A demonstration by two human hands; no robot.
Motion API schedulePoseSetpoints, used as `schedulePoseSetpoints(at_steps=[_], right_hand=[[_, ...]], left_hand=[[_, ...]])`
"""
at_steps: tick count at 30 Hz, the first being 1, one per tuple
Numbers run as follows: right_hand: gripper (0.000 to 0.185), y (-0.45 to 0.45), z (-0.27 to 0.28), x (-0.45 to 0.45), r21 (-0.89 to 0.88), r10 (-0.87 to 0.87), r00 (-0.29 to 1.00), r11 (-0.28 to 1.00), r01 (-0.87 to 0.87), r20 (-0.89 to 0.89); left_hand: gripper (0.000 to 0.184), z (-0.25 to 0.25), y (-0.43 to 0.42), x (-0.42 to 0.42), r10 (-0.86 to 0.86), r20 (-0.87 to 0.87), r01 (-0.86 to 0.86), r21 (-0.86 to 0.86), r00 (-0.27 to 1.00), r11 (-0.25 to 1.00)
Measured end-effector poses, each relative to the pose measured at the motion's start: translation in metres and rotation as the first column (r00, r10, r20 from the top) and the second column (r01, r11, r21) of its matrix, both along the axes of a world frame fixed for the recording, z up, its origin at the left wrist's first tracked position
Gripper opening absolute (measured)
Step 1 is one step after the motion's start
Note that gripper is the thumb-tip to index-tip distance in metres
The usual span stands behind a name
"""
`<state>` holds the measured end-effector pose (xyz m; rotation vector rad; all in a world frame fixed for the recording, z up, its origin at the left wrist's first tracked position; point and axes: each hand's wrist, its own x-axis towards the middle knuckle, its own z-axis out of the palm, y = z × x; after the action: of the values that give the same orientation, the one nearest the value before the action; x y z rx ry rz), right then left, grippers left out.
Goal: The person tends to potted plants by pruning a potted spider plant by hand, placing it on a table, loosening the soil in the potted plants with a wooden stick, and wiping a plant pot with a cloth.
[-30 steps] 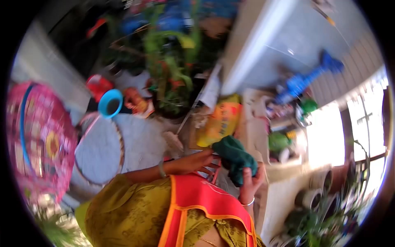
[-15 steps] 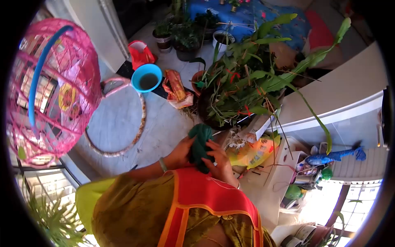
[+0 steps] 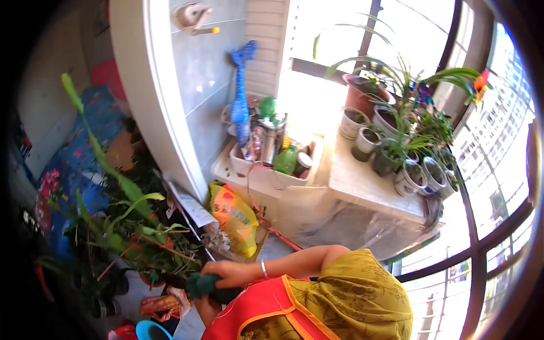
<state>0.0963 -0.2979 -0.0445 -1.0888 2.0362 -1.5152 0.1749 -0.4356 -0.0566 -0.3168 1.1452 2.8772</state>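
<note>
My right hand (image 3: 226, 273), with a silver bangle at the wrist, is closed over a dark green twisted bundle (image 3: 201, 285) that looks like a coiled skein. Below it, my left hand (image 3: 207, 309) is at the underside of the same bundle, its fingers mostly hidden. The bundle is in front of my red apron (image 3: 255, 306). Just beyond it is a large leafy potted plant (image 3: 141, 238) with red ties. A yellow and orange printed bag (image 3: 235, 221) stands near my right hand.
A white tray (image 3: 272, 178) of bottles and tools sits on a covered counter (image 3: 374, 198), beside several potted plants (image 3: 391, 147). A red stick (image 3: 281, 233) leans below. At lower left are a blue basin (image 3: 153, 330) and a crumpled red packet (image 3: 161, 306). Barred windows line the right.
My view has turned to the right, bringing the counter, pots and windows into sight; the pink basket and hoop have left it. The green bundle stays in my hands.
</note>
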Motion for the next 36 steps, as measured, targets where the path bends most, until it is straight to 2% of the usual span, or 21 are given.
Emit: schedulePoseSetpoints(at_steps=[3,4,5,6,7,8,9,11,13,16,18,19,21,23,24,26,28,29,31,33,36], right_hand=[[0.041,0.064,0.029,-0.004,-0.049,-0.358,0.933,0.932,0.359,0.036],[0.042,0.089,0.041,-0.003,-0.04,-0.486,0.873,0.874,0.485,-0.044],[0.041,0.116,0.063,0.001,-0.004,-0.578,0.814,0.815,0.579,0.052],[0.04,0.142,0.076,0.003,-0.062,-0.691,0.717,0.722,0.689,-0.094],[0.04,0.168,0.089,0.008,-0.166,-0.748,0.663,0.655,0.737,-0.007],[0.039,0.195,0.092,0.007,-0.247,-0.813,0.548,0.582,0.775,-0.199],[0.039,0.221,0.103,0.008,-0.288,-0.827,0.381,0.516,0.807,-0.412],[0.038,0.263,0.113,0.014,-0.289,-0.823,0.109,0.316,0.904,-0.558],[0.038,0.299,0.106,0.015,-0.301,-0.828,-0.044,0.154,0.941,-0.559],[0.039,0.347,0.074,0.008,-0.232,-0.759,-0.082,0.092,0.968,-0.646],[0.04,0.362,0.045,0.004,-0.032,-0.453,-0.106,-0.168,0.985,-0.885],[0.04,0.355,0.047,0.001,-0.034,-0.455,-0.101,-0.153,0.988,-0.885],[0.04,0.33,0.055,-0.012,-0.078,-0.472,-0.061,0.017,0.997,-0.88],[0.036,0.295,0.061,-0.028,-0.095,-0.676,0.189,0.36,0.928,-0.712],[0.032,0.273,0.057,-0.036,-0.061,-0.683,0.328,0.479,0.876,-0.652],[0.026,0.225,0.043,-0.046,-0.014,-0.592,0.568,0.699,0.715,-0.572],[0.024,0.18,0.033,-0.045,0.096,-0.374,0.769,0.868,0.487,-0.519],[0.024,0.157,0.031,-0.042,0.178,-0.225,0.858,0.924,0.338,-0.462],[0.025,0.12,0.029,-0.033,0.168,-0.018,0.859,0.978,0.121,-0.511],[0.024,0.089,0.023,-0.018,0.208,0.052,0.917,0.978,0.034,-0.395],[0.02,0.048,0.007,-0.001,0.287,0.228,0.899,0.95,-0.121,-0.375]], left_hand=[[0.028,0.003,0.02,-0.016,-0.23,-0.035,0.23,0.0,0.973,0.973],[0.024,-0.016,0.016,-0.022,-0.37,-0.041,0.371,0.001,0.928,0.929],[0.024,-0.013,0.024,-0.025,-0.386,-0.043,0.386,0.001,0.921,0.922],[0.025,-0.007,0.033,-0.028,-0.443,-0.035,0.443,-0.012,0.896,0.897],[0.026,-0.003,0.041,-0.03,-0.495,-0.026,0.494,-0.024,0.869,0.869],[0.022,-0.007,0.045,-0.032,-0.518,-0.005,0.518,0.029,0.855,0.855],[0.022,-0.008,0.047,-0.031,-0.522,-0.004,0.522,0.03,0.853,0.853],[0.024,-0.011,0.05,-0.029,-0.513,0.081,0.515,-0.003,0.854,0.857],[0.025,-0.011,0.051,-0.024,-0.472,0.121,0.476,-0.003,0.873,0.88],[0.026,-0.018,0.047,-0.014,-0.365,0.184,0.373,-0.008,0.913,0.928],[0.026,-0.028,0.043,-0.004,-0.296,0.209,0.305,-0.011,0.932,0.952],[0.025,-0.034,0.04,0.001,-0.246,0.229,0.253,0.0,0.942,0.968],[0.023,-0.046,0.036,0.01,-0.181,0.252,0.184,0.009,0.951,0.983],[0.022,-0.055,0.033,0.024,-0.074,0.344,0.065,0.036,0.936,0.997],[0.022,-0.054,0.034,0.029,-0.053,0.355,0.046,0.03,0.933,0.999],[0.019,-0.048,0.034,0.04,-0.001,0.409,-0.053,0.12,0.912,0.991],[0.018,-0.042,0.034,0.047,0.03,0.398,-0.084,0.119,0.917,0.989],[0.018,-0.04,0.034,0.051,0.043,0.374,-0.095,0.121,0.926,0.988],[0.014,-0.037,0.029,0.053,0.058,0.351,-0.111,0.132,0.934,0.985],[0.01,-0.027,0.024,0.055,0.068,0.236,-0.116,0.198,0.969,0.973],[0.009,-0.033,0.005,0.062,0.138,0.24,-0.186,0.193,0.961,0.963]])
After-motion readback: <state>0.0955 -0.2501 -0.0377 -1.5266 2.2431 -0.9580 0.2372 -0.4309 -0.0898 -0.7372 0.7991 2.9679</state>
